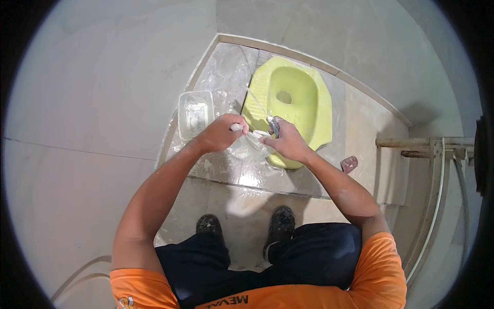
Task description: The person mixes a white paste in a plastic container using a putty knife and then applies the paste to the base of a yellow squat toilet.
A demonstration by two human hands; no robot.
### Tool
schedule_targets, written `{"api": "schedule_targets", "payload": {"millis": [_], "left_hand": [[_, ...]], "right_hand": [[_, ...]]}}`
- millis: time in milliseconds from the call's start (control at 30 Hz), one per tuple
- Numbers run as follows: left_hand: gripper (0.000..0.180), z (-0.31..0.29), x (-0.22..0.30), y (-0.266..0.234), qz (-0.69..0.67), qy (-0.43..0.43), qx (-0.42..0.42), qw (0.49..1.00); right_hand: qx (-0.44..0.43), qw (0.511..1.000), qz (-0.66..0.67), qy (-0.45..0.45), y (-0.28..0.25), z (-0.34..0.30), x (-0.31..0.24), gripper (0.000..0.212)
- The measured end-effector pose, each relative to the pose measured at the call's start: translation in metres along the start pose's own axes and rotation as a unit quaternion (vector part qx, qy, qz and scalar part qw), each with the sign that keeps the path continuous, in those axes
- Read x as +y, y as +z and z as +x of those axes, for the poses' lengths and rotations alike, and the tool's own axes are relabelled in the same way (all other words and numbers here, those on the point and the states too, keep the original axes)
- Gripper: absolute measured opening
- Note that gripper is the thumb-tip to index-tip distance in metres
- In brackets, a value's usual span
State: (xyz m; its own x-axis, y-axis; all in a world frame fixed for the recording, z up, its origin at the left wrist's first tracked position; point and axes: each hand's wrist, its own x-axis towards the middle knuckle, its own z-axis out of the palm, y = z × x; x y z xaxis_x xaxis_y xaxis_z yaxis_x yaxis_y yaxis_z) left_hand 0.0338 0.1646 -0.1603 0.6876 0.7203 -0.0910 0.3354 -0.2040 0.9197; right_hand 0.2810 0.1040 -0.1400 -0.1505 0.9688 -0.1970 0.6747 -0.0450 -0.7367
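Note:
My left hand [224, 134] is closed around a whitish thing with a rounded end [236, 127], too small to name. Its lower part stretches toward my other hand, above the wet floor. In my right hand [290, 141] is a small grey spray nozzle [274, 126], the fingers wrapped round it. From its tip a thin pale streak, which looks like water, runs up and to the left. Just beyond both hands lies a yellow-green squat toilet [321, 105] set in the floor. A clear plastic tub [208, 100] with whitish residue stands beyond my left wrist.
Grey tiles [226, 67] around the toilet are wet and smeared white. A low step edge [247, 185] crosses before my shoes [282, 224]. A dark red block-like object [349, 164] lies by my right forearm. Pipes [427, 142] and a hose [461, 190] are at right.

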Motion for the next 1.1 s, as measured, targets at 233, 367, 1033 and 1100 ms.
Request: {"api": "schedule_targets", "payload": {"millis": [233,367,1033,1100], "left_hand": [[0.007,-0.006,0.015,-0.039,-0.092,-0.062,-0.017,0.994],[0.014,-0.007,0.036,-0.048,-0.056,-0.070,-0.047,0.995],[0.037,-0.045,0.076,0.003,0.319,-0.127,-0.228,0.911],[0.038,-0.039,0.076,0.001,0.363,-0.154,-0.235,0.888]], "right_hand": [[-0.005,0.998,0.052,-0.042,-0.036,-0.015,-0.021,0.039],[-0.050,0.974,0.221,0.028,-0.056,-0.025,-0.043,0.034],[-0.244,0.964,-0.056,-0.094,-0.056,-0.037,-0.026,0.031],[-0.258,0.961,-0.069,-0.071,-0.057,-0.038,-0.028,0.032]]}}
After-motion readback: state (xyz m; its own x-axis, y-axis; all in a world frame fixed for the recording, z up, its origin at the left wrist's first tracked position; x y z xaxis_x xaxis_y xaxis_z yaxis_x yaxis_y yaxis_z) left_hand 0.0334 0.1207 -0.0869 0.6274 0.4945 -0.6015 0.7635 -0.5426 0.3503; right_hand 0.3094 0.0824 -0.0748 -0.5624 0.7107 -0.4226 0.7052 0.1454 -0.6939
